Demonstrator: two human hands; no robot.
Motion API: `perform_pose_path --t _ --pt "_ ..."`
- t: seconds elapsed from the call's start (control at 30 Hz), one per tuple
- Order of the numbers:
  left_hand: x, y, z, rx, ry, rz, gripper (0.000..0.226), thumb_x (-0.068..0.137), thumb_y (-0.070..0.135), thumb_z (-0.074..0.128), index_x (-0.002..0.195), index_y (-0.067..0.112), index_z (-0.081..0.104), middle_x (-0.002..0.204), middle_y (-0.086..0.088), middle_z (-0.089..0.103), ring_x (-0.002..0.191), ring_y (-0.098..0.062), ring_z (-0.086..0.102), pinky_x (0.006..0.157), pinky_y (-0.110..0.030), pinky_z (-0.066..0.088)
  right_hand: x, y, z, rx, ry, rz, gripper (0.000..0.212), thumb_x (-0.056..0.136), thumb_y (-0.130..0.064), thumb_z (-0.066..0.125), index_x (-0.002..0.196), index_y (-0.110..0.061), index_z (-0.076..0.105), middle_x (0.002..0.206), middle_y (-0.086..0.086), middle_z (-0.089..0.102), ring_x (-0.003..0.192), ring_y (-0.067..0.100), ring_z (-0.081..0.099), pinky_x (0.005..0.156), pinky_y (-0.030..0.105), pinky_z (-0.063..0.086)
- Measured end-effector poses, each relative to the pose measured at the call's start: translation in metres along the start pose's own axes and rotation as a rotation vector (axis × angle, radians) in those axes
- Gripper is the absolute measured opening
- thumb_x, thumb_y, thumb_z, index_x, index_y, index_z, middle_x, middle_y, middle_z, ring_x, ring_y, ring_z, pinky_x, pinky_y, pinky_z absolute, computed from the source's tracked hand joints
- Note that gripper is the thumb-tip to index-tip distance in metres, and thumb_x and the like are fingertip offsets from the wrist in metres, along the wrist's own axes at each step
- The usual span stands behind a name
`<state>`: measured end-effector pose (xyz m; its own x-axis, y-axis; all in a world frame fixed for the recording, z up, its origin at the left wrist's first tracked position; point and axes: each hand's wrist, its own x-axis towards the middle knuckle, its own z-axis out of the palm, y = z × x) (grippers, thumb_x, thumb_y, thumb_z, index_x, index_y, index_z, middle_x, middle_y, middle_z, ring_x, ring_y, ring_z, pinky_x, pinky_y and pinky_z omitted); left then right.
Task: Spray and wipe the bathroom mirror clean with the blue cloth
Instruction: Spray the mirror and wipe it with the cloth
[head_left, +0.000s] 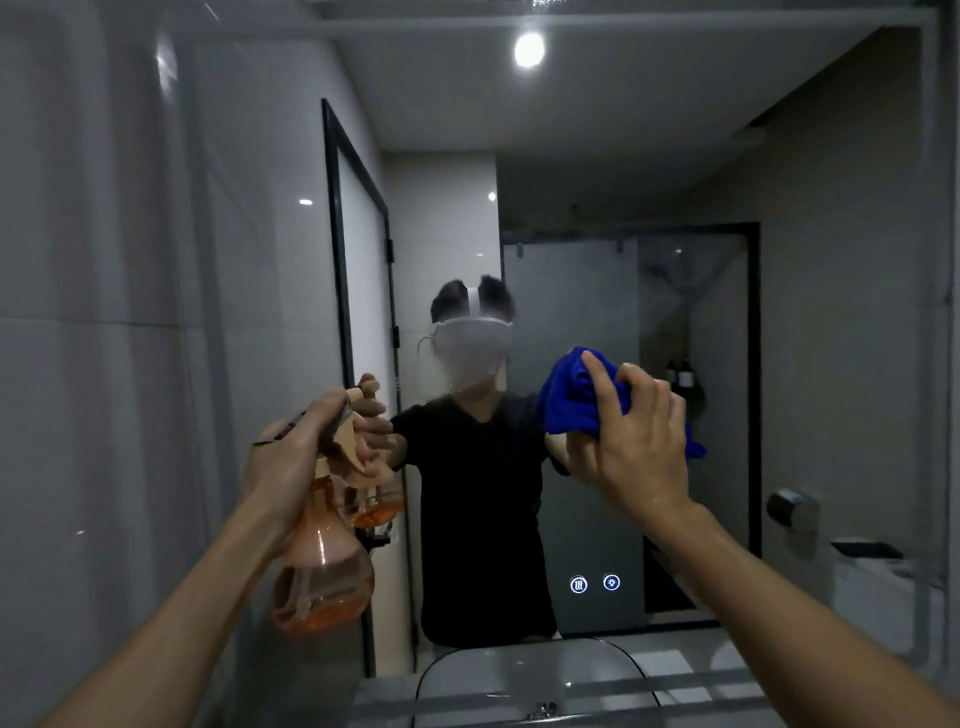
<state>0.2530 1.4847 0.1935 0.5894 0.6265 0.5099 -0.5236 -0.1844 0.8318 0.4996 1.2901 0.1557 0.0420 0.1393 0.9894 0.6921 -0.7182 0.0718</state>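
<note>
The bathroom mirror (571, 182) fills most of the view and reflects a person in a black shirt. My left hand (291, 457) grips the neck and trigger of an orange see-through spray bottle (324, 577), its nozzle pointed at the glass at the left. My right hand (639, 431) presses a bunched blue cloth (569, 400) flat against the mirror, right of centre, about chest height of the reflection.
A grey tiled wall (104, 312) runs along the left of the mirror. Two lit touch buttons (595, 583) glow low on the glass. A white basin (519, 680) with a tap (543, 709) lies below, at the bottom edge.
</note>
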Motion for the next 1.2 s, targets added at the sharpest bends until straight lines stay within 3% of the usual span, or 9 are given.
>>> perform_pose_path --t 0.17,0.33,0.43,0.57,0.7,0.8,0.93,1.1,1.2 --pt "0.013 0.000 -0.016 -0.073 0.038 -0.015 0.028 0.096 0.023 0.058 0.088 -0.001 0.070 0.073 -0.011 0.072 0.059 -0.014 0.070 0.048 -0.022 0.055 0.030 -0.016 -0.008 0.051 -0.009 0.079 0.065 0.088 -0.039 0.045 0.147 -0.011 0.041 0.121 0.019 0.043 0.094 0.036 0.046 0.076 0.048 0.043" --pt "0.024 0.000 -0.030 -0.220 -0.026 -0.096 0.058 0.086 0.034 0.069 0.118 -0.014 0.061 0.098 -0.023 0.067 0.090 -0.034 0.068 0.087 -0.045 0.057 0.102 -0.066 -0.004 0.079 0.085 0.250 0.065 0.089 -0.041 0.053 0.147 -0.015 0.040 0.126 0.020 0.048 0.103 0.036 0.048 0.082 0.047 0.041" --pt "0.028 -0.005 -0.035 -0.255 -0.014 -0.136 0.059 0.084 0.035 0.068 0.118 -0.013 0.060 0.103 -0.026 0.065 0.096 -0.037 0.066 0.081 -0.043 0.060 0.116 -0.107 0.002 0.081 0.084 0.208 0.071 0.086 -0.041 0.058 0.150 -0.018 0.036 0.130 0.018 0.046 0.109 0.033 0.046 0.088 0.046 0.039" --pt "0.028 -0.007 -0.035 -0.244 -0.067 -0.133 0.048 0.090 0.033 0.059 0.116 -0.008 0.061 0.098 -0.023 0.064 0.077 -0.026 0.070 0.050 -0.029 0.058 0.055 -0.136 0.011 0.129 -0.022 -0.212 0.075 0.087 -0.042 0.058 0.153 -0.018 0.031 0.135 0.017 0.042 0.115 0.035 0.045 0.096 0.051 0.039" --pt "0.026 -0.005 -0.034 -0.250 -0.078 -0.144 0.045 0.090 0.035 0.059 0.112 -0.004 0.064 0.096 -0.021 0.066 0.080 -0.026 0.072 0.064 -0.033 0.061 -0.008 -0.112 0.018 0.134 -0.026 -0.520 0.062 0.090 -0.037 0.061 0.147 -0.019 0.046 0.126 0.011 0.045 0.102 0.031 0.052 0.088 0.050 0.044" --pt "0.025 -0.006 -0.032 -0.208 -0.046 -0.124 0.045 0.093 0.033 0.056 0.113 -0.008 0.063 0.102 -0.027 0.066 0.071 -0.023 0.074 0.046 -0.025 0.056 -0.005 -0.074 0.015 0.130 0.084 -0.545 0.052 0.091 -0.028 0.060 0.141 -0.016 0.054 0.120 0.011 0.047 0.089 0.032 0.054 0.079 0.046 0.045" --pt "0.024 -0.009 -0.031 -0.230 -0.038 -0.088 0.047 0.098 0.031 0.054 0.117 -0.011 0.060 0.105 -0.028 0.062 0.067 -0.022 0.073 0.048 -0.026 0.056 0.051 -0.025 0.010 0.014 0.151 -0.343 0.068 0.084 -0.035 0.066 0.144 -0.012 0.048 0.122 0.017 0.041 0.094 0.037 0.050 0.078 0.046 0.043" --pt "0.025 -0.011 -0.031 -0.215 -0.047 -0.068 0.056 0.095 0.033 0.054 0.124 -0.015 0.056 0.111 -0.031 0.061 0.069 -0.022 0.073 0.049 -0.026 0.057 0.146 -0.069 -0.002 0.032 0.167 0.265 0.069 0.090 -0.044 0.051 0.152 -0.021 0.033 0.135 0.018 0.044 0.114 0.036 0.046 0.092 0.046 0.039" --pt "0.027 -0.012 -0.035 -0.164 -0.038 -0.090 0.055 0.087 0.040 0.060 0.114 -0.007 0.065 0.112 -0.032 0.066 0.078 -0.029 0.074 0.045 -0.025 0.055 0.134 -0.112 0.004 0.060 0.128 0.206 0.073 0.089 -0.042 0.053 0.155 -0.023 0.028 0.140 0.017 0.039 0.122 0.036 0.040 0.101 0.050 0.034"
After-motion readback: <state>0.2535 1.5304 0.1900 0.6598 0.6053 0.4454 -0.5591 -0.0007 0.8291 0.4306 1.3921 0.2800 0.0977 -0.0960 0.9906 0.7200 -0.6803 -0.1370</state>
